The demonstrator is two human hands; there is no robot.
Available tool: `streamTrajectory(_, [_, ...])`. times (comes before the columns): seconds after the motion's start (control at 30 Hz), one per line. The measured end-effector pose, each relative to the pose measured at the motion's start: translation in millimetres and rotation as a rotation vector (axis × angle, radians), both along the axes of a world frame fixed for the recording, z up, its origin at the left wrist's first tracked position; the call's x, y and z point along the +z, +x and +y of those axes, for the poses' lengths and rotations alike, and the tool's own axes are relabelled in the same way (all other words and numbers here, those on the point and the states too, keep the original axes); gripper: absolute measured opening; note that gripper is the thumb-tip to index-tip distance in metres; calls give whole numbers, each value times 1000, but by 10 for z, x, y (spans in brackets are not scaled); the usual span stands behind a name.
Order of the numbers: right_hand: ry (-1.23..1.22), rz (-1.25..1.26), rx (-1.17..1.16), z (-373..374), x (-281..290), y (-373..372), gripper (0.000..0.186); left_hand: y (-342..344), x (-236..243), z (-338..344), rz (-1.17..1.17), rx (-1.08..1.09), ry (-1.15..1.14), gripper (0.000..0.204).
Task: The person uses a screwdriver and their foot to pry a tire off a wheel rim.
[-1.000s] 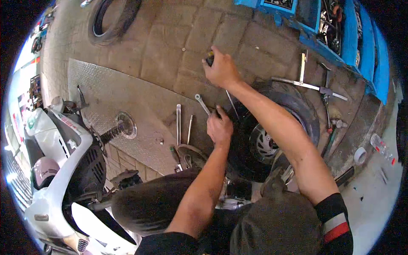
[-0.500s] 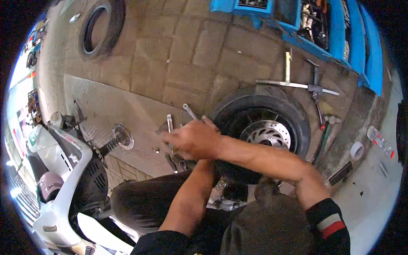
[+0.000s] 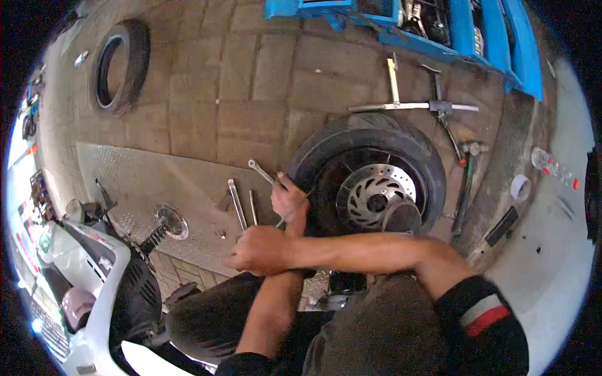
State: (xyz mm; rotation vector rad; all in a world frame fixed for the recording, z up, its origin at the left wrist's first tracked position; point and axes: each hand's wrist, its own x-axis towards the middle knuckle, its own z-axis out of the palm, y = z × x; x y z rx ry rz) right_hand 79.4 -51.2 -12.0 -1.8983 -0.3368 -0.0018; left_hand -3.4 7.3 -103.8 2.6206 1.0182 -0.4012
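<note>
My left hand (image 3: 288, 199) is closed round a silver wrench (image 3: 264, 172) at the left edge of the wheel (image 3: 376, 130) with its silver brake disc (image 3: 389, 175). My right hand (image 3: 257, 249) is closed lower and further left, across my left forearm; a thin metal shaft (image 3: 281, 222) runs from it up toward the wheel, its handle hidden in my fingers. A long silver bar (image 3: 237, 203) and a thinner rod (image 3: 252, 207) lie just left of my hands on the metal plate (image 3: 125, 166).
A loose tyre (image 3: 132, 66) lies on the pavers. A white scooter (image 3: 120, 263) stands left. A T-shaped tool (image 3: 394, 84), hammer (image 3: 474, 148), tape roll (image 3: 520, 187) and plastic bottle (image 3: 553, 166) lie right; blue cabinets (image 3: 527, 78) stand at the back.
My right hand has swung down and left from above the wheel to across my left forearm. My left hand has shifted slightly left with the wrench. The view has turned slightly.
</note>
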Motion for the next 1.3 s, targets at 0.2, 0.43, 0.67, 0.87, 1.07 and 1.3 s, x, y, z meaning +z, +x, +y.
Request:
streamTrajectory(0.2, [117, 66, -403, -278, 176, 399, 29, -20, -166, 179, -420, -136, 259, 57])
streamTrajectory(0.43, [29, -328, 361, -298, 1806, 672, 39, 18, -113, 227, 54, 23, -11, 67])
streamTrajectory(0.67, [156, 19, -826, -2286, 1789, 436, 50, 59, 184, 393, -440, 9, -535, 38])
streamTrajectory(0.87, [-165, 322, -1032, -3147, 1192, -1220, 65, 494, 2828, 5, -1058, -322, -952, 54])
streamTrajectory(1.07, [-182, 333, -1133, -2415, 1254, -1896, 70, 51, 4784, 79, -1319, -784, -1022, 47])
streamTrajectory(1.3, [-121, 114, -984, -2341, 1971, -1720, 60, -473, 5122, 135, -1397, -796, -1115, 33])
